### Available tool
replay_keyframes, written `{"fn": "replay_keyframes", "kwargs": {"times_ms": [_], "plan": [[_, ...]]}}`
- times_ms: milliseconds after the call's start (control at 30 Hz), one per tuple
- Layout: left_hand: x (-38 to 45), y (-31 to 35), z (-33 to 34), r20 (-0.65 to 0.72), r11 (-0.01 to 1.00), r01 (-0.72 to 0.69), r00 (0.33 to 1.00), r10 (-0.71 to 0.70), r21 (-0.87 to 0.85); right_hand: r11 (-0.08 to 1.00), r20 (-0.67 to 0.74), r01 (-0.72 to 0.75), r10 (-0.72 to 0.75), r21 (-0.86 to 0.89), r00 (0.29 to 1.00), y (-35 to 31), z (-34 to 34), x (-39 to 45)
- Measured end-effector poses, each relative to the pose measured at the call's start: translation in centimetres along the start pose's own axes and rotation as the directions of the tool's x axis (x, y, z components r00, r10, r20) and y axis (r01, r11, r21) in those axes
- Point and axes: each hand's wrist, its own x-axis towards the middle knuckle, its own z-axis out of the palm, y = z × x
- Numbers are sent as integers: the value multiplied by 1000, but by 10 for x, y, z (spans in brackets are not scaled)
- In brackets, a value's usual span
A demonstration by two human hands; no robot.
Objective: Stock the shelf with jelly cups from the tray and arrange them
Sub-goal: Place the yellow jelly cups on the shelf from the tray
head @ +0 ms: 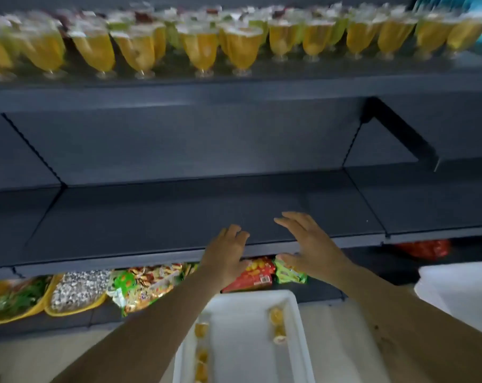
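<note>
Both the left hand (228, 252) and right hand (311, 244) hover spread and holding nothing over the front edge of the bare middle shelf (151, 217), so the step in hand appears to be between placements; next, reach down to the remaining jelly cups (278, 324) in the white tray (242, 302) below.

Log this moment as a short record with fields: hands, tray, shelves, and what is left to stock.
left hand: left hand open, holding nothing, at the front edge of the middle shelf
right hand: right hand open, holding nothing, fingers spread over the same shelf
tray: white tray below the hands, a few jelly cups along its sides
top shelf: rows of orange jelly cups, upright
middle shelf: bare
bottom shelf: snack packets
left to stock: the cups in the tray
</note>
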Motion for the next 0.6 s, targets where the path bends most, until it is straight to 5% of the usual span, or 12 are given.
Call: {"fn": "replay_keyframes", "kwargs": {"times_ms": [267,600], "plan": [[2,-19,192,304,996,79,951,-62,-41,960,269,-261,225,106,937,98,163,-47],[58,-39,382,440,925,255,891,-112,-281,680,392,-680,566,274,725,164,363,-96]]}}
